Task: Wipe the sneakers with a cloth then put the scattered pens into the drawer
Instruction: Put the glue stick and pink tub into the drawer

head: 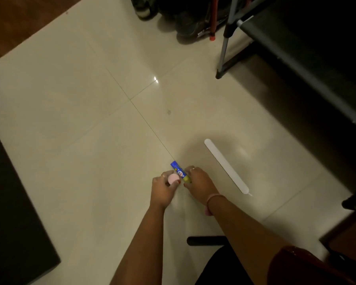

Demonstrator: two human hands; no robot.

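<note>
Head view: both hands are low over the pale tiled floor [70, 99]. The left hand [164, 187] curls its fingers round a small pink round thing [172, 178], perhaps a cap or eraser; I cannot tell which. The right hand [199, 182] pinches the near, yellowish end of a blue pen [178, 170], so that grip is pressed together on the pen. The pen sits between the two grips, touching both or nearly so.

Its long axis runs on a slant: the gripped end lies toward the right grip and the free blue end points away from the person and slightly to the left, along the tile seam. Whether the free end rests on the floor is unclear.

To the right of the right grip, well apart, lies a long white flat strip [226, 166], slanted much the same way. Far beyond both grips, dark sneakers [144, 11] stand in shadow beside a chair [296, 48].

The step in hand looks like gathering the pen. It would go well if the right grip takes a fuller hold nearer the middle before lifting, keeping the barrel level. No drawer is in view.
</note>
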